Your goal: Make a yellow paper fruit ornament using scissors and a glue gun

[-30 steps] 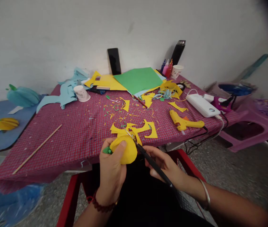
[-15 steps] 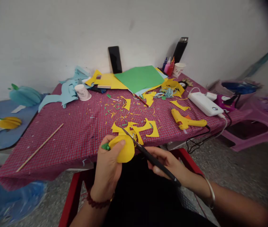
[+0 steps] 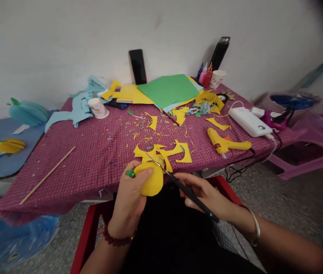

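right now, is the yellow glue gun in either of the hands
No, the yellow glue gun lies on the checkered tablecloth, while the left hand holds the yellow paper piece and the right hand the scissors.

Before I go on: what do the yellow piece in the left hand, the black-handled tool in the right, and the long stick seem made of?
Yellow piece: probably paper or thin foam, matte; flat colour, no shine.
Black-handled tool: thin grey front end suggests metal; dark handle could be plastic or coated metal.
Long stick: likely bare wood, dull; pale tan colour.
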Action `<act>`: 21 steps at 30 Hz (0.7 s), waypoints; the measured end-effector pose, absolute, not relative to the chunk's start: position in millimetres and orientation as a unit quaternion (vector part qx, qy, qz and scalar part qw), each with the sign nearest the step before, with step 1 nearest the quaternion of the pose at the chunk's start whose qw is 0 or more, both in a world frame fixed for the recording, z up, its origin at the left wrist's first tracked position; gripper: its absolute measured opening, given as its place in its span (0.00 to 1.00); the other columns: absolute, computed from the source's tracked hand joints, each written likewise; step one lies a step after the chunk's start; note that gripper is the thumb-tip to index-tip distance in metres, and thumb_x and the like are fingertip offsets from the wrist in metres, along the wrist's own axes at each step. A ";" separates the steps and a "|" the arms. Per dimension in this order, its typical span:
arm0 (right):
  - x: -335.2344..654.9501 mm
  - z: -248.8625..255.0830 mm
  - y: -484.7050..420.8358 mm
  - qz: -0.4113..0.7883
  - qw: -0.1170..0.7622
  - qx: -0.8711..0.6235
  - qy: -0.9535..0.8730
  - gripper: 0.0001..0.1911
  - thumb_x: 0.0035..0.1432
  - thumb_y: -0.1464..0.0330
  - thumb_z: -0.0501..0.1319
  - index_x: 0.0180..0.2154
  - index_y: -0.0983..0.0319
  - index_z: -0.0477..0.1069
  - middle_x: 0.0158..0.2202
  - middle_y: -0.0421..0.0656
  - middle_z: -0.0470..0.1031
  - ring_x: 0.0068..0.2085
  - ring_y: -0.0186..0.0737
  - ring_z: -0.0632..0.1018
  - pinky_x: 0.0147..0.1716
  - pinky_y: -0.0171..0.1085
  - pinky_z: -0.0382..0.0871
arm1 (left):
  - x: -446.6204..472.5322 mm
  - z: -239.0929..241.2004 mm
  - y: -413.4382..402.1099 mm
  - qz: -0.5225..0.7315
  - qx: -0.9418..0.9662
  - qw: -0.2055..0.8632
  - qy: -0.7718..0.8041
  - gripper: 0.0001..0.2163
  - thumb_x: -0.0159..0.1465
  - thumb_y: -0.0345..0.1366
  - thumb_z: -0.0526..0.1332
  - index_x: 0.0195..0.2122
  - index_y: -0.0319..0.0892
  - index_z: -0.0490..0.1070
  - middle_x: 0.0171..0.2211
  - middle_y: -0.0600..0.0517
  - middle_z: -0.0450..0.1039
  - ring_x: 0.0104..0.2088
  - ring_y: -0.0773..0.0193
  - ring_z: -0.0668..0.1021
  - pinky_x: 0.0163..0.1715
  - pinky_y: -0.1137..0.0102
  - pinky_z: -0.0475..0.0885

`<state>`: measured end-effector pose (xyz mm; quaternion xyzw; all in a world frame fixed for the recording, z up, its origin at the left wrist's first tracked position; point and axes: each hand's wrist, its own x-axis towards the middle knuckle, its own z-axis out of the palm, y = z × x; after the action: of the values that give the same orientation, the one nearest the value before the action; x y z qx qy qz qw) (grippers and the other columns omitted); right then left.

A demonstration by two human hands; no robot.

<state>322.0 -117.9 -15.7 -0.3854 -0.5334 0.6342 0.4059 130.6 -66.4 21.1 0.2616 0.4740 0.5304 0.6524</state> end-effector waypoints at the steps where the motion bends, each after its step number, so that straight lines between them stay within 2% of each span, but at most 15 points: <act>1: 322.8 -16.7 -118.3 0.631 0.407 -0.392 -0.532 0.30 0.52 0.63 0.70 0.56 0.57 0.68 0.34 0.40 0.69 0.36 0.37 0.71 0.38 0.39 0.69 | 130.3 20.7 -66.4 0.527 0.262 0.655 0.474 0.17 0.44 0.32 0.73 0.27 0.42 0.63 0.22 0.58 0.72 0.20 0.69 0.75 0.22 0.74 0.73; 8: 328.9 -21.1 -119.2 0.625 0.390 -0.407 -0.540 0.28 0.54 0.64 0.69 0.56 0.59 0.68 0.36 0.40 0.72 0.35 0.35 0.73 0.37 0.38 0.69 | 127.2 19.6 -65.6 0.517 0.246 0.677 0.463 0.17 0.43 0.30 0.73 0.27 0.42 0.64 0.23 0.57 0.74 0.21 0.68 0.76 0.23 0.73 0.75; 10: 331.9 -18.8 -118.4 0.610 0.375 -0.416 -0.560 0.29 0.54 0.64 0.68 0.57 0.60 0.68 0.39 0.42 0.74 0.38 0.37 0.75 0.40 0.39 0.70 | 125.1 20.2 -64.7 0.506 0.244 0.689 0.458 0.17 0.42 0.30 0.74 0.26 0.41 0.65 0.23 0.57 0.75 0.21 0.68 0.77 0.24 0.73 0.75; 14: 338.2 -9.2 -118.2 0.502 0.337 -0.450 -0.657 0.29 0.54 0.64 0.68 0.57 0.57 0.68 0.51 0.47 0.74 0.50 0.45 0.75 0.50 0.44 0.70 | 120.2 20.3 -63.6 0.486 0.255 0.706 0.449 0.16 0.41 0.32 0.75 0.27 0.40 0.70 0.23 0.54 0.78 0.22 0.67 0.79 0.23 0.74 0.76; 18: 341.4 1.9 -122.7 0.373 0.298 -0.475 -0.739 0.31 0.55 0.66 0.67 0.60 0.56 0.65 0.50 0.49 0.73 0.47 0.46 0.77 0.43 0.41 0.73 | 119.4 18.4 -66.0 0.496 0.272 0.687 0.455 0.16 0.39 0.33 0.76 0.27 0.40 0.73 0.23 0.53 0.78 0.21 0.65 0.79 0.22 0.73 0.76; 21: 341.5 9.0 -125.8 0.334 0.278 -0.486 -0.758 0.33 0.54 0.66 0.68 0.60 0.56 0.63 0.51 0.49 0.72 0.46 0.45 0.77 0.41 0.40 0.74 | 121.4 16.3 -68.9 0.504 0.291 0.678 0.449 0.15 0.38 0.32 0.77 0.23 0.40 0.72 0.22 0.53 0.78 0.21 0.65 0.79 0.23 0.74 0.75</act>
<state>341.5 -125.8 9.0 -0.4857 -0.7584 0.3340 0.2781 121.4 -68.9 16.3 0.2913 0.4485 0.5043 0.6780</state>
